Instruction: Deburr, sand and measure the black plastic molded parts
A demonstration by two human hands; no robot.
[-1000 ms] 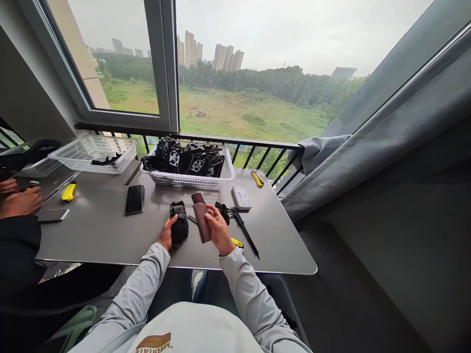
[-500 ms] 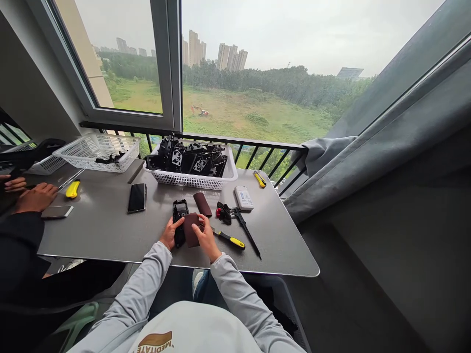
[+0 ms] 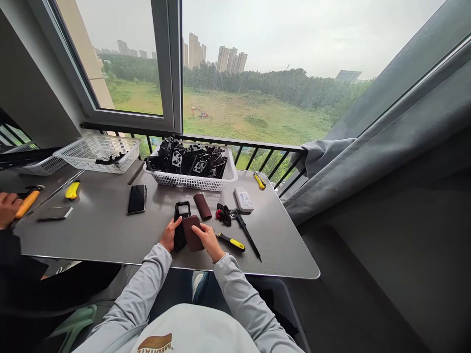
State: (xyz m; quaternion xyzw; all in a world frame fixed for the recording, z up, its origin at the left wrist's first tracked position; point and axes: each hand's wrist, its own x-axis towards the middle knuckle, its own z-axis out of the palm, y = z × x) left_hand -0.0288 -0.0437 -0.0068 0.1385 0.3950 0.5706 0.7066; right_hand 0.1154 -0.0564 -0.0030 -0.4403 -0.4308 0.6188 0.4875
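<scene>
My left hand (image 3: 170, 235) is closed on a black plastic frame (image 3: 179, 238), which stands out above the fingers with an opening at its upper end. Between thumb and fingers, my right hand (image 3: 209, 241) grips a dark brown sheet (image 3: 192, 235), its left edge against the frame. A second brown sheet (image 3: 202, 206), slightly curled, lies just beyond. To the right of my right hand rests a yellow and black handled tool (image 3: 235, 243), its far end partly hidden by the hand.
Black calipers (image 3: 248, 235), a black and red item (image 3: 223, 214), a white box (image 3: 243, 199) and a yellow cutter (image 3: 259, 180) lie rightward. Behind stands a white basket (image 3: 189, 181) of black parts. Leftward are a phone (image 3: 137, 198) and a co-worker's hand (image 3: 8, 208) by an orange-handled tool (image 3: 27, 203).
My right hand has shifted slightly right and down, with the brown sheet tilted differently. The co-worker's hand has moved left, and an orange-handled tool now shows there.
</scene>
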